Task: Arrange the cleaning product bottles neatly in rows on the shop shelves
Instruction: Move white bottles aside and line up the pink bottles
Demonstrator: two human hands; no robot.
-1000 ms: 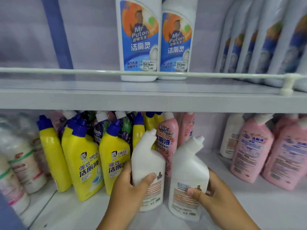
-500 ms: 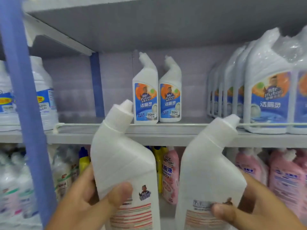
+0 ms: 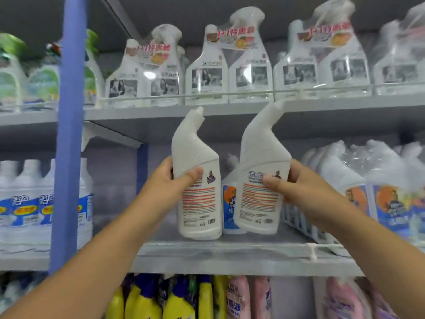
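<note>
I hold two white angled-neck toilet cleaner bottles with their back labels facing me. My left hand grips the left white bottle, which is upright with its base over the middle shelf. My right hand grips the right white bottle, tilted a little to the right, its base just above the shelf. Behind and between them stands a matching bottle with a blue label, mostly hidden.
Shrink-wrapped packs of the same cleaner fill the middle shelf's right side. Large white jugs stand left of a blue upright post. Spray bottle twin packs line the shelf above. Yellow and pink bottles crowd the shelf below.
Both hands have lifted the two white bottles from the lower shelf up to the middle shelf, in front of the bottles standing there. The view has tilted upward.
</note>
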